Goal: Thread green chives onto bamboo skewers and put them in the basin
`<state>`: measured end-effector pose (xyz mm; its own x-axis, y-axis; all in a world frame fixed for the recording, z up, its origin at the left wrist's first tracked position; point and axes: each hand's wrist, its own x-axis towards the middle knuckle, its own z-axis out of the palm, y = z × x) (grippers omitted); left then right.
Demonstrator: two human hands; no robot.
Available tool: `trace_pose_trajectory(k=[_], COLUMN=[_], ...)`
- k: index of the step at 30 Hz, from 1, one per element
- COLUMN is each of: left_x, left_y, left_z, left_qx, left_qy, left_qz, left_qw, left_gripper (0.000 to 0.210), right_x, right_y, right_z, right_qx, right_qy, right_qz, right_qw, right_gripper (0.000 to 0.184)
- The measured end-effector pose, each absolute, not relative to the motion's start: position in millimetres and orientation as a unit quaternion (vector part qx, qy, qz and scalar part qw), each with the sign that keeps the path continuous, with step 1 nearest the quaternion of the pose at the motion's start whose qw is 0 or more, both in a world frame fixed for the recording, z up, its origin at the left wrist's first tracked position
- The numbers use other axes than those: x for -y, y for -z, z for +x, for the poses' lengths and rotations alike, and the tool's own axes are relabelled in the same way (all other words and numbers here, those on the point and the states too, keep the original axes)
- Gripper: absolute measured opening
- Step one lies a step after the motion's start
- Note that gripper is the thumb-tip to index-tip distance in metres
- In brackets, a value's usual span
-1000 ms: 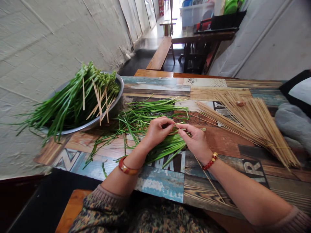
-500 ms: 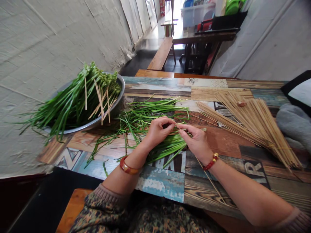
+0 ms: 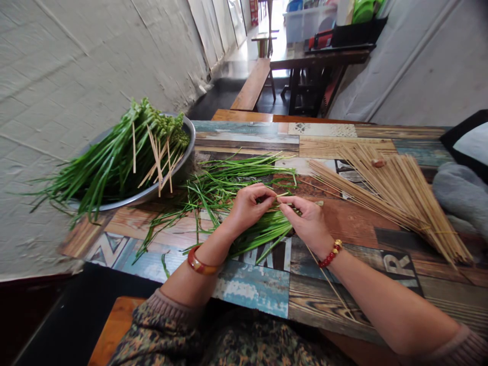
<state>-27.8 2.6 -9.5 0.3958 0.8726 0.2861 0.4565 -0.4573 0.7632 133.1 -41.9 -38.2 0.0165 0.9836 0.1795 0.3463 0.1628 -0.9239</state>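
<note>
My left hand (image 3: 249, 204) has its thumb and forefinger pinched on a pale-ended garlic chive stalk (image 3: 282, 194). My right hand (image 3: 309, 222) meets it fingertip to fingertip, closed around a thin bamboo skewer (image 3: 332, 286) whose long end slants down below the palm over the table. The skewer's upper tip is hidden among the fingers. Under both hands lies a bunch of green garlic chives (image 3: 263, 235), with looser chives (image 3: 240, 170) spread behind them.
At left, a metal basin (image 3: 192, 134) holds a heap of skewered chives (image 3: 114, 152), skewer ends sticking out. A large fan of bamboo skewers (image 3: 404, 188) lies at right, near a grey plastic bag (image 3: 459, 188). A wooden bench (image 3: 253, 84) stands beyond the table.
Almost nothing differs. The fingertips of my right hand have shifted very slightly left, closer to those of my left hand.
</note>
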Motion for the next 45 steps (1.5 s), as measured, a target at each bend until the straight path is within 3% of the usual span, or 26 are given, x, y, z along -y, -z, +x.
trace_pose_trajectory(k=[8,14,23,41,45], left_x=[-0.6,0.4,-0.1,2.8,-4.2], left_y=[9.7,9.8,14.7,10.6,6.8], left_z=[-27.2,-26.5,-27.2,-27.2,-36.6], left_qx=[-0.434,-0.445,-0.424,-0.339,-0.413], left_qy=[-0.349,-0.347,-0.337,-0.307,-0.366], left_qz=[0.780,0.782,0.798,0.837,0.798], left_qw=[0.287,0.264,0.266,0.300,0.242], left_gripper=[0.009,0.007,0.009,0.014,0.015], right_x=[41.0,40.9,41.9,40.1,39.3], right_y=[38.2,40.2,37.4,42.8,41.9], right_z=[133.4,133.3,132.3,133.5,133.0], right_qx=[0.606,0.597,0.599,0.596,0.589], right_qy=[-0.355,-0.360,-0.366,-0.357,-0.377], right_qz=[-0.548,-0.547,-0.542,-0.552,-0.544], right_qw=[0.454,0.464,0.462,0.460,0.465], right_gripper=[0.021,0.048,0.026,0.016,0.020])
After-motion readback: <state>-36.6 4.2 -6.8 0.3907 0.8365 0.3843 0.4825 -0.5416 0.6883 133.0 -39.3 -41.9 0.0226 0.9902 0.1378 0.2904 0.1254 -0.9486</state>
